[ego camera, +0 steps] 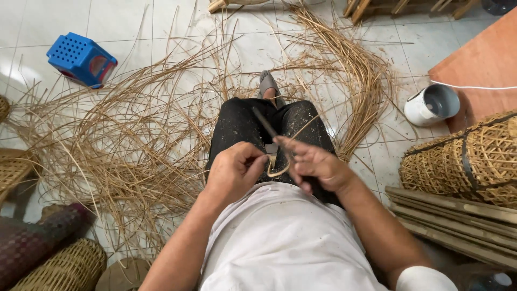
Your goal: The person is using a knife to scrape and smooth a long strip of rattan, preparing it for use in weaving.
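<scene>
The left hand point(234, 171) is curled shut, pinching a thin cane strip point(278, 171) that loops just to its right, over the lap. The right hand point(315, 163) grips a dark knife point(266, 125), its blade pointing up and away. Beyond both hands, loose cane strands point(134, 134) cover the floor; a blue stool point(81, 59) lies far left.

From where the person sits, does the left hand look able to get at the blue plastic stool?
Probably not without leaning: the left hand is closed on a thin strip over the lap, and the blue stool lies far beyond the scattered strips.
</scene>
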